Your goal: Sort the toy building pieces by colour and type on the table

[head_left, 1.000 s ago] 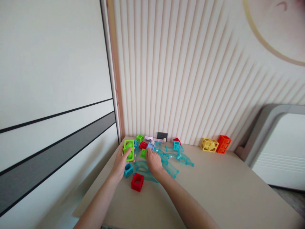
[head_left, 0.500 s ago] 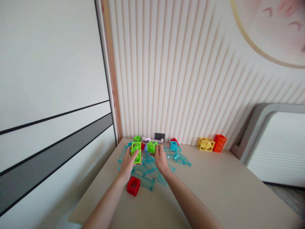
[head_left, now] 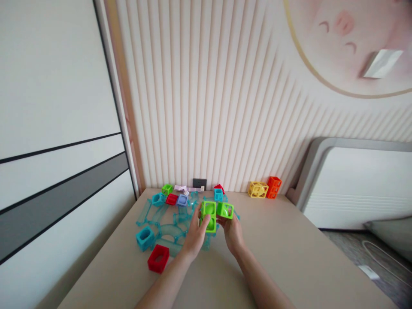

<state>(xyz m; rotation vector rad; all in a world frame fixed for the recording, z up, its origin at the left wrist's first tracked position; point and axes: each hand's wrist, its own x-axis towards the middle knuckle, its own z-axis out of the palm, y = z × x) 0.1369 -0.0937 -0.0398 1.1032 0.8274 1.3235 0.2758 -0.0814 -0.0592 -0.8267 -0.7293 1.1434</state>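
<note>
My left hand (head_left: 195,234) grips a tall green block (head_left: 208,216) and holds it above the beige table (head_left: 289,253). My right hand (head_left: 233,231) grips a smaller green cube (head_left: 225,210) and presses it against the upper right side of the tall block. Both hands are closed round their pieces. Behind and to the left lie clear teal track pieces (head_left: 161,223), a teal cube (head_left: 144,238) and a red cube (head_left: 158,258).
A yellow frame cube (head_left: 258,189) and an orange one (head_left: 274,187) stand by the ribbed wall at the back right. More small cubes, green (head_left: 167,189), red (head_left: 171,199) and blue (head_left: 182,200), sit near a dark wall socket (head_left: 199,183). A white bed end (head_left: 354,184) is on the right.
My right hand picked up a green cube from the pile. Both hands moved right and nearer, bringing the two green pieces together. The view swung to the right.
</note>
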